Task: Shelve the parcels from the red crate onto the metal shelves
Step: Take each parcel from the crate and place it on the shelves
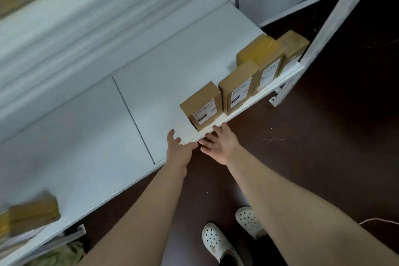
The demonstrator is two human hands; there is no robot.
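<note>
Your left hand (179, 149) and right hand (220, 144) — both relaxed, holding nothing — at shelf (164, 84) edge, just beside nearest upright parcel (201, 106)

white clogs (216, 242), dark floor (336, 136), loose string (273, 140)

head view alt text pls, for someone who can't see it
The left hand and right hand, both empty with loose fingers, reach toward the front edge of a white shelf, close to the nearest of four upright cardboard boxes lined along that edge. A blurred brown parcel lies at the shelf's far left; white clogs stand on the dark floor.
</note>
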